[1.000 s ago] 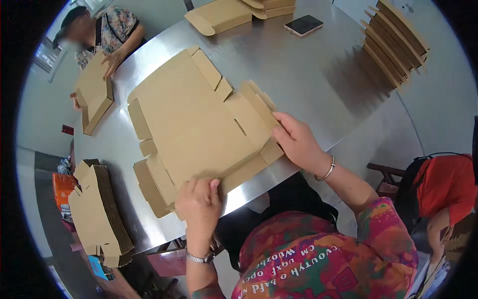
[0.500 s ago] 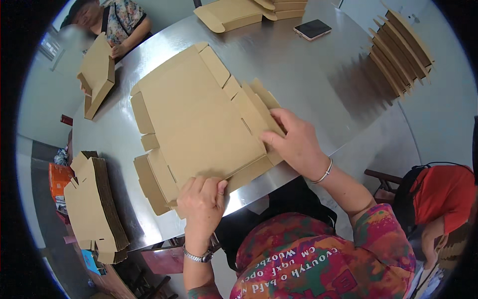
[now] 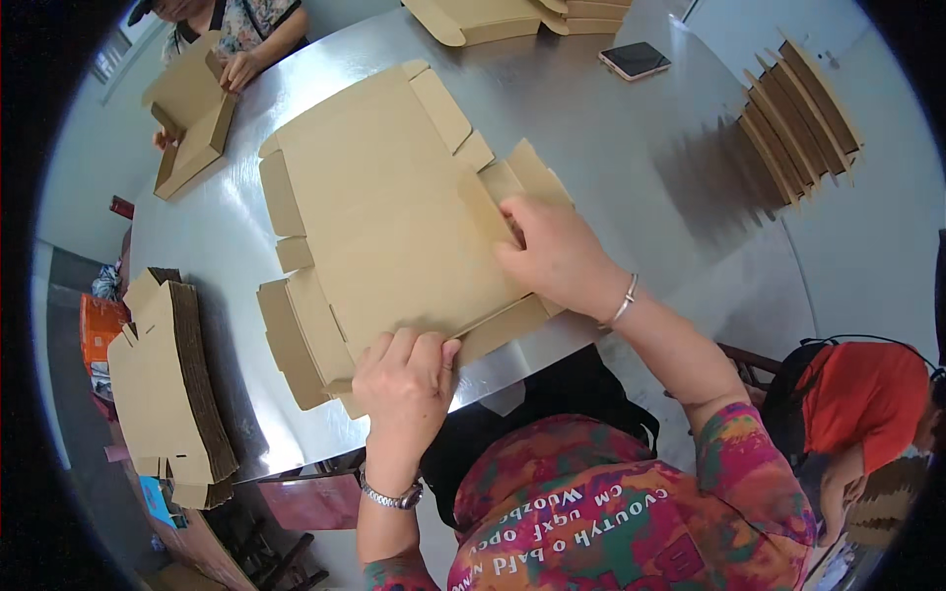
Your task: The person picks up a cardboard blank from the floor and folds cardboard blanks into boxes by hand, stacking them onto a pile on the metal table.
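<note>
A flat, die-cut brown cardboard box blank [image 3: 384, 207] lies unfolded on the shiny metal table [image 3: 611, 158]. My left hand [image 3: 406, 379] presses down on its near edge, fingers curled over the flap at the table's front. My right hand [image 3: 557, 256], with a bracelet at the wrist, lies flat on the blank's right side next to its side flaps. Neither hand lifts the blank off the table.
A stack of flat blanks [image 3: 172, 379] stands at the left. Another stack [image 3: 798, 118] lies at the far right, with a phone [image 3: 636, 61] near it. Across the table another person [image 3: 241, 30] folds a box [image 3: 192, 118]. Folded boxes [image 3: 493, 18] sit at the far edge. A person in red [image 3: 867, 404] is at the right.
My right hand has slid a little further onto the blank's right side. The left hand has stayed at the near edge. The view has shifted slightly.
</note>
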Tool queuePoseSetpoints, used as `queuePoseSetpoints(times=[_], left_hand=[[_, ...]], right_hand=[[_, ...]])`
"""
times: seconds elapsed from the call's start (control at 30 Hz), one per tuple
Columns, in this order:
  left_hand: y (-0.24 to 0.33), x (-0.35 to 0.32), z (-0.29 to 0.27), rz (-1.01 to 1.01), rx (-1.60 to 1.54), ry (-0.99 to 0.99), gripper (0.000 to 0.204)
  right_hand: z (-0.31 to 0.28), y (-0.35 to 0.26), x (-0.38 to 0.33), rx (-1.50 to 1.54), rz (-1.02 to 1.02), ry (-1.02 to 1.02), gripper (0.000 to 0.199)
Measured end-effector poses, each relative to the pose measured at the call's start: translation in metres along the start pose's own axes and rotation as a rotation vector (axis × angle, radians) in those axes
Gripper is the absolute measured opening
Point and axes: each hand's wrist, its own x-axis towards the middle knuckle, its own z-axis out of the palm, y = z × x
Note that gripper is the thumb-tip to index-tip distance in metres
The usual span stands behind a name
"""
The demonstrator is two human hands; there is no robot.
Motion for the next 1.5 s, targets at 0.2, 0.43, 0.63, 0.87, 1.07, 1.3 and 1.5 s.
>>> queuePoseSetpoints(times=[0.2, 0.43, 0.63, 0.87, 1.07, 1.3, 1.5], left_hand=[[0.000, -0.008, -0.003, -0.041, 0.026, -0.026, 0.013], [-0.018, -0.057, -0.042, -0.244, 0.168, 0.234, 0.041], [-0.032, -0.075, -0.046, -0.649, -0.105, 0.206, 0.073], [-0.026, -0.054, -0.049, -0.557, 0.107, 0.214, 0.091], [-0.012, -0.042, -0.061, -0.525, 0.086, 0.290, 0.088], [-0.012, -0.041, -0.042, -0.629, -0.338, 0.303, 0.067], [0.011, -0.031, -0.041, -0.547, -0.086, 0.145, 0.043]], right_hand=[[0.005, -0.014, 0.007, -0.256, -0.051, -0.114, 0.017], [-0.006, 0.004, -0.009, -0.169, -0.078, -0.076, 0.015], [-0.003, 0.013, -0.012, -0.066, -0.029, -0.003, 0.017], [-0.002, 0.029, -0.023, 0.341, -0.026, 0.026, 0.018], [-0.009, 0.031, -0.031, 0.476, 0.023, 0.045, 0.016], [-0.002, 0.027, -0.036, 0.214, -0.018, 0.048, 0.016], [-0.003, 0.016, -0.035, 0.207, -0.046, 0.061, 0.014]])
